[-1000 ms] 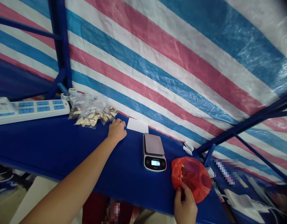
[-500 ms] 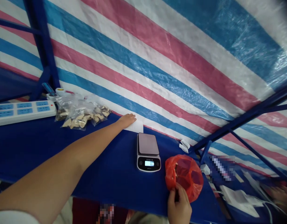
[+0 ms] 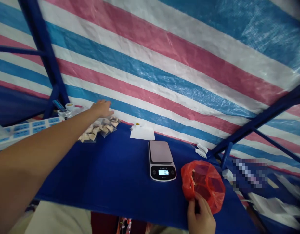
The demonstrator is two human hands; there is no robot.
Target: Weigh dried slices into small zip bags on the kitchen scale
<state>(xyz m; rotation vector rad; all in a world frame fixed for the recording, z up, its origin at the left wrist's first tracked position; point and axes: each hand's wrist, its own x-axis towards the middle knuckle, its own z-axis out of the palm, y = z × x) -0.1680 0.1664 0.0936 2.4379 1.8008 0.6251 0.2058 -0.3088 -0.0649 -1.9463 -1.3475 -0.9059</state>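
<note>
My left hand (image 3: pixel 101 109) reaches far out over the clear bags of pale pieces (image 3: pixel 99 128) at the back left of the blue table (image 3: pixel 110 175); its fingers look stretched flat, slightly blurred. My right hand (image 3: pixel 201 217) pinches the near edge of a red plastic bag (image 3: pixel 203 184) at the table's front right. A small digital scale (image 3: pixel 162 160) with a lit display stands between the two hands, its platform bare. A white sheet of paper (image 3: pixel 142 132) lies behind the scale.
A striped pink, blue and white tarp (image 3: pixel 179 65) forms the back wall. A white power strip (image 3: pixel 23 130) lies at the far left beside a blue frame post (image 3: pixel 45 58). Small white items (image 3: pixel 201 150) sit right of the scale. White clutter lies at the far right.
My left hand has left the white paper and swung left, now above the clear bags. The right hand keeps its hold on the red bag. The view shifted slightly.
</note>
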